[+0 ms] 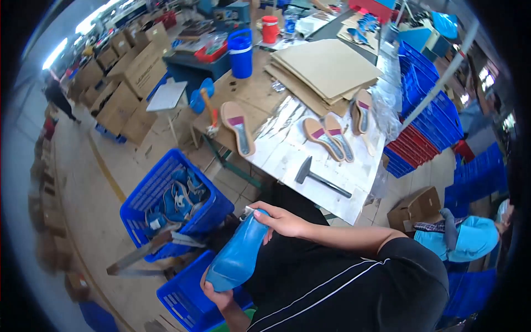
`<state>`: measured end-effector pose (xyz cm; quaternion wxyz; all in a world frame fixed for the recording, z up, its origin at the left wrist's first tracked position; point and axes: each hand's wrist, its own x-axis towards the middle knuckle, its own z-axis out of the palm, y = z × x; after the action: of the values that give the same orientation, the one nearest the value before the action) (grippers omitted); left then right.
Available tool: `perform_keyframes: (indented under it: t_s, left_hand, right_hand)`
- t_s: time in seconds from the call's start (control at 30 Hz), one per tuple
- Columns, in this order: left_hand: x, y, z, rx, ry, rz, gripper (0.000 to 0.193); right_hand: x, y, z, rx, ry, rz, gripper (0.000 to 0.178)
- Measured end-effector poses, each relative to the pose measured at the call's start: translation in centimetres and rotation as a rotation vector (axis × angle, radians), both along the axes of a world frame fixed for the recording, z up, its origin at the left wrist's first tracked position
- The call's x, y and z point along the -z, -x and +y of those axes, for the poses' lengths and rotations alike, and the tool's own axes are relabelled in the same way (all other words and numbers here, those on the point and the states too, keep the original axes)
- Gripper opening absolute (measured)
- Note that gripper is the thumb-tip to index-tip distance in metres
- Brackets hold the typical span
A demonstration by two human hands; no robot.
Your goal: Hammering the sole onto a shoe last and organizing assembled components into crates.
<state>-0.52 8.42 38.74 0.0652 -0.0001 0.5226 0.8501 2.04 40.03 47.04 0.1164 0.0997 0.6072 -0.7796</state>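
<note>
A glossy blue shoe last (239, 252) is held at a slant in front of my body, between both hands. My right hand (281, 221) grips its upper end, with the thumb laid on top; a small whitish bit shows by the fingertips. My left hand (218, 292) is closed round the lower end from beneath, and its fingers are partly hidden. Just left of the last stands a blue basket (166, 174) with several blue-and-white shoe pieces (178, 200) in it. Another blue crate (180, 299) sits below the last.
On the worktable (287, 160) lie several insoles (238, 127), a black hammer (321, 177), a stack of cardboard sheets (326, 69) and an orange-handled hammer (208, 110). A blue bucket (240, 55) stands behind. Stacked crates (428, 105) and a person in light blue (470, 238) are at right.
</note>
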Motion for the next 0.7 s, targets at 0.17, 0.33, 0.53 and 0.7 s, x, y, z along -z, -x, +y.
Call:
perform_keyframes:
  t_s: [0.17,0.33,0.53,0.7]
  left_hand:
    - [2.9,0.8,3.8,0.029,0.066,0.018,0.077]
    - [-1.3,0.4,5.5,-0.063,-0.055,-0.088,0.064]
    - [-2.5,1.0,6.1,-0.117,-0.044,-0.271,0.068]
    - [-4.2,0.4,6.5,-0.138,-0.102,-0.298,0.068]
  right_hand:
    - [2.6,-2.5,4.2,0.141,0.046,0.065,0.051]
    - [0.5,-3.4,6.1,0.091,-0.007,0.179,0.048]
    - [1.3,-3.1,4.9,0.116,-0.05,0.165,0.051]
    - [-0.4,-2.6,5.0,0.124,-0.045,0.049,0.051]
